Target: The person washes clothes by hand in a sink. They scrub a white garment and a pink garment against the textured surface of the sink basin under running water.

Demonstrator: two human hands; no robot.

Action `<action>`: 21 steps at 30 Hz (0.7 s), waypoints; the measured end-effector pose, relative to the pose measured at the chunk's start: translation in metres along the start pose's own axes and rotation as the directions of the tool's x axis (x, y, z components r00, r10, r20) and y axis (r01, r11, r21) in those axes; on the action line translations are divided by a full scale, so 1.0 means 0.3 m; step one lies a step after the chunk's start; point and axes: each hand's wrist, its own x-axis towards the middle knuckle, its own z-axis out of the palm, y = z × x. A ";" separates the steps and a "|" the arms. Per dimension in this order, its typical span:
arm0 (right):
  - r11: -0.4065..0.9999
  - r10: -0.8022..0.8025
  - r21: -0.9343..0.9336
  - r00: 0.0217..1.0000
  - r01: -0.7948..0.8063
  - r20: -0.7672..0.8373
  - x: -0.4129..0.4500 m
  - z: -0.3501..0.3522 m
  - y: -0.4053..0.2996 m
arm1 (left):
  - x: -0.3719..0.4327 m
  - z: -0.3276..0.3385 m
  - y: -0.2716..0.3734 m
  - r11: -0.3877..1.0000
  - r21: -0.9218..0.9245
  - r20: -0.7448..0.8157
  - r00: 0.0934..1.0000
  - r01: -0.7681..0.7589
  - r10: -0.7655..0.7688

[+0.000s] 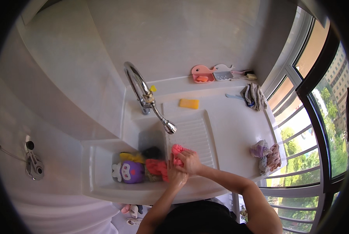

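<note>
A bunched coral-pink cloth (178, 149) is pressed on the lower left of the ribbed washboard (193, 131) of a white laundry sink. My right hand (190, 161) grips it from above with fingers curled over it. My left hand (176, 175) holds the cloth's near left side, its thumb and fingers partly hidden by the right hand. Just left of my hands, a red cloth (157, 168) hangs into the basin. Water in the basin also holds a purple plush toy (133, 172) with a white face, a yellow cloth (132, 157) and a dark cloth (151, 153).
A chrome faucet (170, 127) hangs over the basin. A yellow soap bar (189, 103) lies behind the washboard. Whale-shaped soap dishes (203, 74) line the back ledge. Grey striped cloths (254, 96) and crumpled pale cloths (266, 155) sit at the right, by the window.
</note>
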 end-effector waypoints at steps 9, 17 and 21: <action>0.993 -0.074 -0.109 0.983 0.056 -0.170 0.135 0.064 0.130 | 0.042 -0.057 0.005 0.982 -0.127 0.004 0.990 0.139 -0.140; 0.944 0.165 -0.271 0.980 -0.190 -0.112 0.269 0.017 0.248 | 0.088 -0.033 0.029 0.976 -0.172 -0.088 0.985 0.134 -0.151; 0.987 -0.155 -0.043 0.986 0.153 -0.061 0.086 0.053 0.022 | 0.043 -0.018 -0.005 0.977 -0.124 -0.010 0.984 0.174 -0.176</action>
